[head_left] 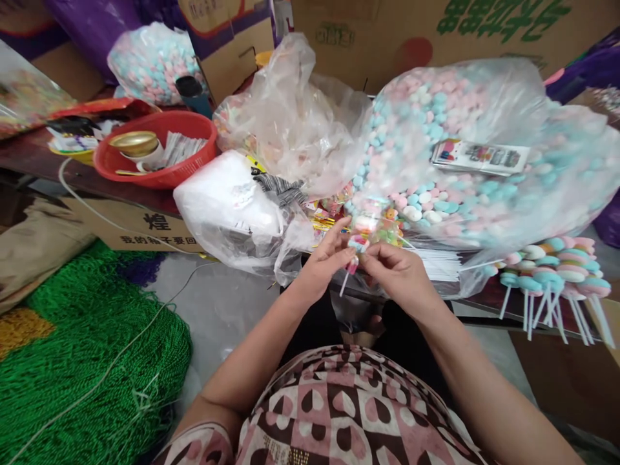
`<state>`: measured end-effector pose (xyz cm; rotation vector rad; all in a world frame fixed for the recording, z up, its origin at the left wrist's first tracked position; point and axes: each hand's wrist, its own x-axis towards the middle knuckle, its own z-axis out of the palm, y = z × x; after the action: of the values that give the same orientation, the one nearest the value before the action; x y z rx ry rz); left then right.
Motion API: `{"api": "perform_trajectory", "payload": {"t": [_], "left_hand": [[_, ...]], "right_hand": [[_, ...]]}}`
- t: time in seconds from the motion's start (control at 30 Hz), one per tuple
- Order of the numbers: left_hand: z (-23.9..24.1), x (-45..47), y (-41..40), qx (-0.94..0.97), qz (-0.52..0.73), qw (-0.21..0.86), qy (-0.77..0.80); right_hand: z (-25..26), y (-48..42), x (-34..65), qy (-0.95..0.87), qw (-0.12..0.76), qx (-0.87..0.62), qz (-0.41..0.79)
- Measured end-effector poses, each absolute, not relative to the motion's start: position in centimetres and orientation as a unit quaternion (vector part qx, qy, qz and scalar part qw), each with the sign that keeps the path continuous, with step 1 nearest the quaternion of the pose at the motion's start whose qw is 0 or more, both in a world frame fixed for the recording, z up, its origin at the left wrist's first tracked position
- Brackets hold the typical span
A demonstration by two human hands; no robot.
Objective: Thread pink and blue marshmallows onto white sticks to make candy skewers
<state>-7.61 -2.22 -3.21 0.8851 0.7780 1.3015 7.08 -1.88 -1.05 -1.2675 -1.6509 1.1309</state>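
Just above the table's front edge, both my hands are closed around a small wrapped marshmallow lollipop [358, 242]. Its white stick points down toward me, with a pink-red bit of wrapper at the neck. My left hand [317, 268] pinches it from the left, the index finger reaching up beside it. From the right, my right hand [400, 274] pinches the wrapper, its fingertips partly hiding the lower part. Beyond my hands lie colourful small candies [391, 227]. A bundle of white sticks [440, 263] rests beside my right hand.
A large clear bag of pink, white and blue marshmallows [416, 129] fills the right, with printed packets [479, 157] on top. Marshmallow sticks [557, 271] are piled at the right edge. Leftward are a white bag [232, 200], a red basket [155, 171] and green cords [97, 361].
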Motion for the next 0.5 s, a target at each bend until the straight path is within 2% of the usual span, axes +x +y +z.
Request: {"api": "perform_trajectory", "payload": {"t": [0.07, 0.17, 0.3, 0.4, 0.5], "left_hand": [[-0.8, -8.3, -2.5, 0.397, 0.583, 0.634, 0.317], [2.1, -9.1, -4.1, 0.48, 0.565, 0.609, 0.283], [2.3, -9.2, -5.7, 0.588, 0.478, 0.581, 0.297], [0.6, -8.8, -4.8, 0.511, 0.439, 0.631, 0.383], [-0.4, -8.9, -3.2, 0.357, 0.502, 0.698, 0.365]], "right_hand": [[-0.8, -1.6, 7.2, -0.687, 0.358, -0.498, 0.388], [-0.1, -0.7, 7.3, -0.692, 0.381, -0.496, 0.361], [2.2, -0.4, 6.9, -0.668, 0.447, -0.5, 0.322], [3.4, -1.5, 6.5, -0.684, 0.454, -0.483, 0.304], [2.7, -2.7, 6.3, -0.715, 0.413, -0.471, 0.312]]}}
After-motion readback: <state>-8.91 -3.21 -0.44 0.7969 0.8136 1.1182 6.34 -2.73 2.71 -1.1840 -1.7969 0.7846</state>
